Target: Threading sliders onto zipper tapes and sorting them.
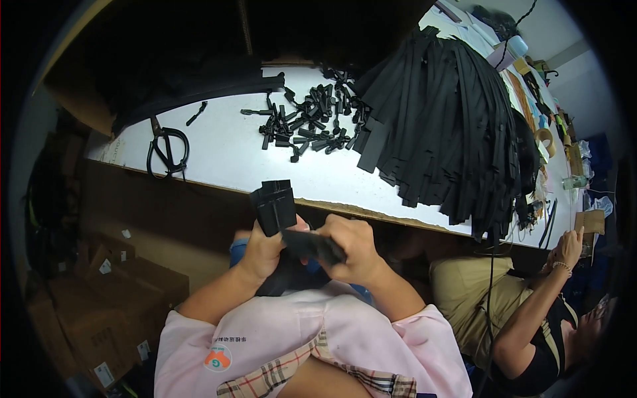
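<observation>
Close to my body, below the table's front edge, both hands are closed on black strips. My left hand [263, 250] grips a stack of flat black strips [275, 207], whose ends stand up above the fingers. In my right hand [353, 245] is another folded part of the black strips [312, 245], stretching across toward the left hand. More black material hangs down between my forearms. On the table lies a loose heap of small black pieces [312, 119], perhaps zipper pulls or buckles. To its right, a large bundle of long black strips [444, 126] drapes over the table edge.
Black-handled scissors [167, 152] lie at the left on the white table [219, 159]. Dark material [192, 93] covers the table's back left. Cardboard boxes [106, 312] stand at lower left. A co-worker [531, 318] sits at my right, one hand raised. Tape rolls and clutter line the far right.
</observation>
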Motion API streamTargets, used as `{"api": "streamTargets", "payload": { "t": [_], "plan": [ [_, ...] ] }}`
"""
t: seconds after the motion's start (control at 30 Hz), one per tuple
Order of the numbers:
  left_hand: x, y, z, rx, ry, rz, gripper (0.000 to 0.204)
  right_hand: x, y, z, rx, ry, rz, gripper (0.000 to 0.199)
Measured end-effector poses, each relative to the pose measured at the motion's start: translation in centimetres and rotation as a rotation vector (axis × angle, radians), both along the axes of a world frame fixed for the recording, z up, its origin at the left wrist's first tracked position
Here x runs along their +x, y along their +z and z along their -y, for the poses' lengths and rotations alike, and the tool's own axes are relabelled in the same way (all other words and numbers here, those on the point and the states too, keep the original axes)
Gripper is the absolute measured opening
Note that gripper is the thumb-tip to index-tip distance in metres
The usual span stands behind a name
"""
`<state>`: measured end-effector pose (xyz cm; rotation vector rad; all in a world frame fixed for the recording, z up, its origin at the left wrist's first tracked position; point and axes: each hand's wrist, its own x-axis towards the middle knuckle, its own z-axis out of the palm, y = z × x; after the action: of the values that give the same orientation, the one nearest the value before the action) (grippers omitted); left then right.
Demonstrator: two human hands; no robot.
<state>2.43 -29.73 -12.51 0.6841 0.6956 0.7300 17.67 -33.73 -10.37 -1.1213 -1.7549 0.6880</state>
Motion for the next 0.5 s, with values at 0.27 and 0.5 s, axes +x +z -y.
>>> {"api": "streamTargets", "payload": {
  "t": [0.27, 0.5],
  "plan": [
    [0.7, -0.7, -0.5, 0.133, 0.198, -0.183, 0.012, 0.9, -1.1, -5.0, 0.03, -0.302, 0.322, 0.029],
    [1.6, -0.2, -0.7, 0.195, 0.154, -0.14, 0.016, 3.2, -3.0, -10.0, -0.371, -0.427, 0.604, 0.023]
  ]
}}
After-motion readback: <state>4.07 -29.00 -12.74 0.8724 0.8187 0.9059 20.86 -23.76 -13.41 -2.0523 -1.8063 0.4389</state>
